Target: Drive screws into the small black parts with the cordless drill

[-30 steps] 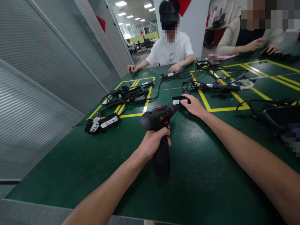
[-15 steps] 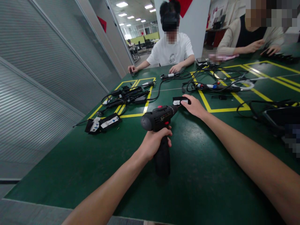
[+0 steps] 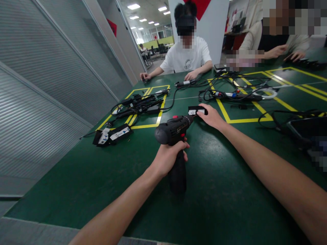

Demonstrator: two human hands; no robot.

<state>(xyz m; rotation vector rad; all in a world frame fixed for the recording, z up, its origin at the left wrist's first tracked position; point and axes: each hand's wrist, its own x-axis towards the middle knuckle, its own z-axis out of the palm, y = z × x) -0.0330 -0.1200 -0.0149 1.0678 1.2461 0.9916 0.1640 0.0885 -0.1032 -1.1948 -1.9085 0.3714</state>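
Note:
My left hand (image 3: 168, 157) is wrapped round the grip of a black cordless drill (image 3: 173, 129) with red buttons. The drill stands upright, its chuck pointing away and to the right. Its tip meets or nearly meets a small black block with a white label (image 3: 193, 111); the exact contact is too small to make out. At the block's right end, my right hand (image 3: 209, 116) grips it between thumb and fingers on the green table (image 3: 217, 190).
Two black pieces with white labels (image 3: 120, 132) lie at the left. Behind them is a pile of black cables and adapters (image 3: 140, 105). More cables and a tool (image 3: 235, 96) spread at the right. A person in a headset (image 3: 187, 54) sits opposite; another person's hands (image 3: 278, 51) rest far right.
The drill and my left hand have shifted very slightly to the right. My right hand and the block stay in almost the same place.

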